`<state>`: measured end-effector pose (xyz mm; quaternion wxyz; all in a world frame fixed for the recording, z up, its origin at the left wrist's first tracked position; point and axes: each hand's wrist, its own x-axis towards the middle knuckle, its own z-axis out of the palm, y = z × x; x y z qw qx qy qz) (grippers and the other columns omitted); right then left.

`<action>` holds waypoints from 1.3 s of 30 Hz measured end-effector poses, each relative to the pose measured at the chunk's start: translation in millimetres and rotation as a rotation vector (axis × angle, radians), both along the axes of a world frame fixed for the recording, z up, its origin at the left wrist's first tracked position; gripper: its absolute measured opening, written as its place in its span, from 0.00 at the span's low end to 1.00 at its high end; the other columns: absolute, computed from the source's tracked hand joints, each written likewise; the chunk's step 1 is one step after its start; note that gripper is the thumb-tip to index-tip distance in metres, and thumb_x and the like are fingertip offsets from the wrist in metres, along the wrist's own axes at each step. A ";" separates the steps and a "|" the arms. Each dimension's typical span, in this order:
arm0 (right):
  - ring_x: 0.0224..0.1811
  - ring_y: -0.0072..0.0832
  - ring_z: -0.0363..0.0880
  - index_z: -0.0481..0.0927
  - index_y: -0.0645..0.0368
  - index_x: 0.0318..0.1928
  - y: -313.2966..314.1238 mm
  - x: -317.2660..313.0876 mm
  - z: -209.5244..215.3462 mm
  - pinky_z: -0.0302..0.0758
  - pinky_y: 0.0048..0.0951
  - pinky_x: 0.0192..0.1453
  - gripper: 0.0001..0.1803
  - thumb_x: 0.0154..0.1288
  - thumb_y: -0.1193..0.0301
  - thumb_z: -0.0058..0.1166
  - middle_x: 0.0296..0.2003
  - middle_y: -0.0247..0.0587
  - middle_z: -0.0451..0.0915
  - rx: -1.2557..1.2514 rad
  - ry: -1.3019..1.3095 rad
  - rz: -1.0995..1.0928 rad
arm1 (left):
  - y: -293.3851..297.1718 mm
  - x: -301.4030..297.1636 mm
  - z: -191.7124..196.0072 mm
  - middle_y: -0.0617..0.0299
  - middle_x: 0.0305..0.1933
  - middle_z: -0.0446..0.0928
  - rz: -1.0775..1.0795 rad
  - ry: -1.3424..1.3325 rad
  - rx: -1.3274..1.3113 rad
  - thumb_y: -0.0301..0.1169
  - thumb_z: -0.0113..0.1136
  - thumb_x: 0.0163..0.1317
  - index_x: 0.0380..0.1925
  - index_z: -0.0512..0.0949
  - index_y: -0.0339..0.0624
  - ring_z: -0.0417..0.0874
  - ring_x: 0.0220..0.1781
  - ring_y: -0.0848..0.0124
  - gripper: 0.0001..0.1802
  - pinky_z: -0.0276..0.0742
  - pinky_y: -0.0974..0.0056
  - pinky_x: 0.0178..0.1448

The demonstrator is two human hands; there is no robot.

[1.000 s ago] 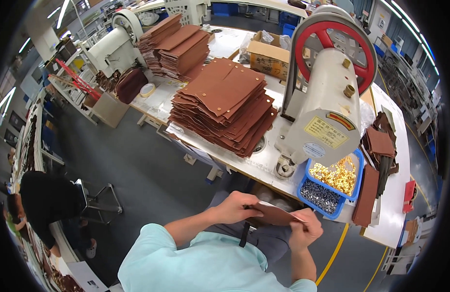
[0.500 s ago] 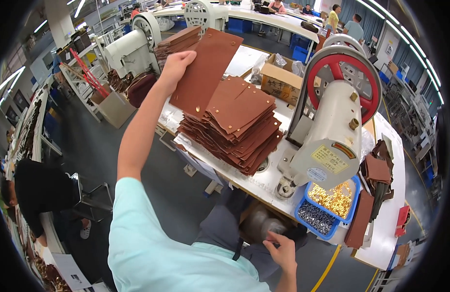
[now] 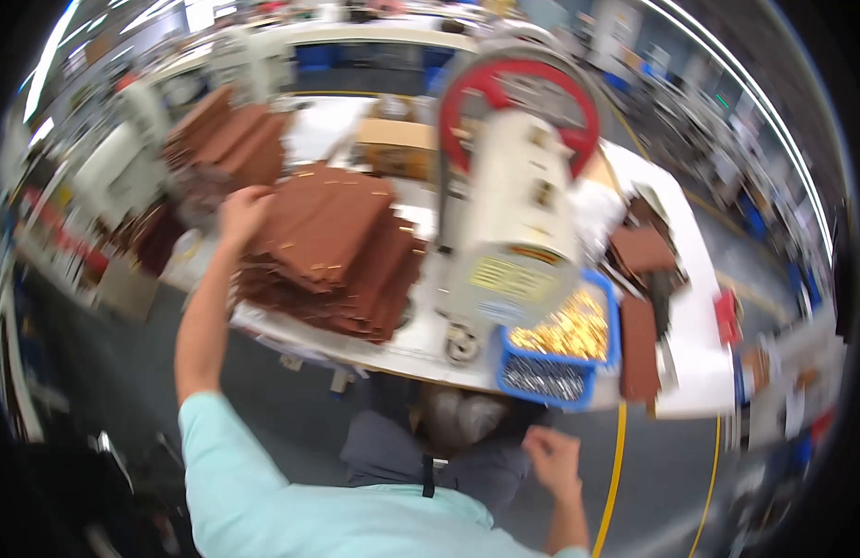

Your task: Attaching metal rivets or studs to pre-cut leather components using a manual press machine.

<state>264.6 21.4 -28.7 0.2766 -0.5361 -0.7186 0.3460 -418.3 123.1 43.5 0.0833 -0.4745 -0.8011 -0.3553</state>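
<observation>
**Left hand (image 3: 245, 218) at the edge of the brown panel stack (image 3: 318, 223), labels too smeared to read**

We see three labels on the pale press machine (image 3: 521, 200), to the right of the left fingers: a yellow rectangular label (image 3: 513, 278), a whitish-blue oval label (image 3: 499, 312) below it, and a small curved badge (image 3: 534, 254) in dark, red and yellow tones above. Blur hides their writing from us.

The brown panel stack sits on the white bench (image 3: 695, 363) directly beside the left fingers, its top panel dotted with gold studs (image 3: 324, 272). Those fingers bend at its near left corner; we cannot tell whether they pinch a panel or merely touch it.

The right hand (image 3: 554, 458) is off the bench, near the thigh, its fingers curled inward. Whether anything small lies between them, we cannot make out.

Above the right fingers in our view, gold fasteners (image 3: 569, 325) fill an upper blue tray (image 3: 615, 290), which partly covers a lower blue tray (image 3: 541, 398) of dark fasteners (image 3: 540, 377). Beyond the left fingers, a second brown stack (image 3: 230, 139) blurs into the background.
</observation>
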 end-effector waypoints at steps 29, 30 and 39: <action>0.59 0.47 0.81 0.77 0.54 0.65 216.8 164.8 9.0 0.77 0.51 0.59 0.40 0.52 0.55 0.75 0.53 0.48 0.84 0.361 -0.752 -0.705 | -198.9 389.9 -289.8 0.54 0.30 0.87 -0.679 -0.683 -0.660 0.44 0.64 0.69 0.39 0.87 0.40 0.90 0.33 0.61 0.17 0.83 0.60 0.40; 0.54 0.45 0.84 0.79 0.55 0.63 217.5 174.0 14.5 0.79 0.49 0.56 0.35 0.55 0.59 0.73 0.51 0.47 0.85 0.248 -0.545 -0.741 | -197.4 391.2 -287.6 0.54 0.30 0.87 -0.667 -0.684 -0.663 0.44 0.64 0.69 0.39 0.87 0.40 0.90 0.33 0.61 0.17 0.83 0.60 0.40; 0.46 0.24 0.86 0.82 0.63 0.56 97.9 112.7 56.8 0.82 0.28 0.52 0.18 0.65 0.79 0.62 0.49 0.38 0.87 0.017 0.802 -0.220 | -152.7 415.5 -206.6 0.57 0.56 0.85 -0.799 -1.293 -0.539 0.45 0.53 0.79 0.67 0.74 0.39 0.85 0.46 0.74 0.27 0.82 0.66 0.50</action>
